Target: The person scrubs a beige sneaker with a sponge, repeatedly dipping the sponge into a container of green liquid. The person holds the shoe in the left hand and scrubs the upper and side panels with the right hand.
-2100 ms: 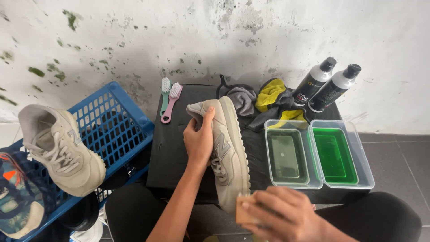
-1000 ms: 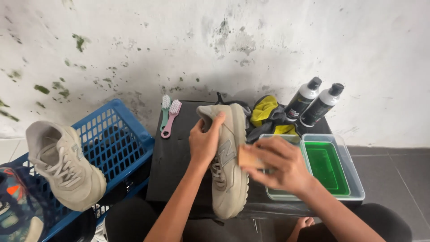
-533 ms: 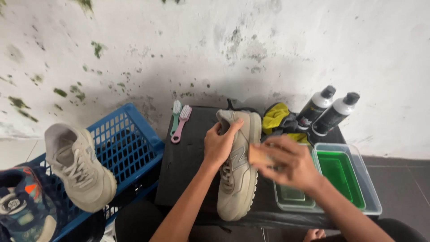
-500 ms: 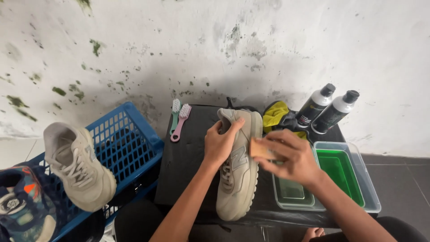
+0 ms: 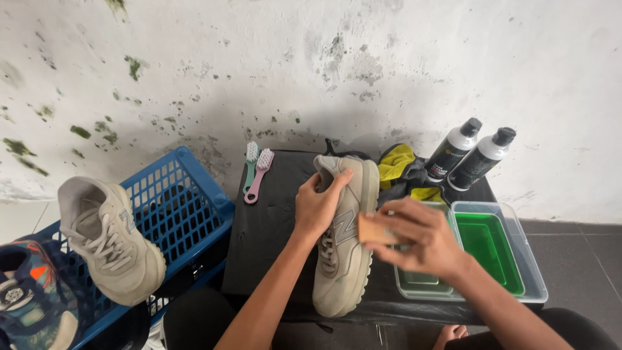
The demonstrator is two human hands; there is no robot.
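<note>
A beige sneaker (image 5: 345, 259) stands on its side on a black table (image 5: 262, 227), toe toward me. My left hand (image 5: 317, 204) grips its heel end and holds it steady. My right hand (image 5: 418, 236) holds a small tan wooden brush (image 5: 374, 229) pressed against the shoe's right side, near the sole. My right forearm crosses over the near corner of a clear tray.
Two clear trays sit right of the shoe, one with pale liquid (image 5: 421, 282), one with green liquid (image 5: 489, 243). Behind them are two black bottles (image 5: 470, 155), grey and yellow cloths (image 5: 398, 165), and pink and green brushes (image 5: 256, 167). A blue basket (image 5: 172, 207) at left carries another beige sneaker (image 5: 107, 240).
My right hand has brought the brush up from the toe to the shoe's side and slid it slightly down toward me. My left hand keeps its grip on the heel.
</note>
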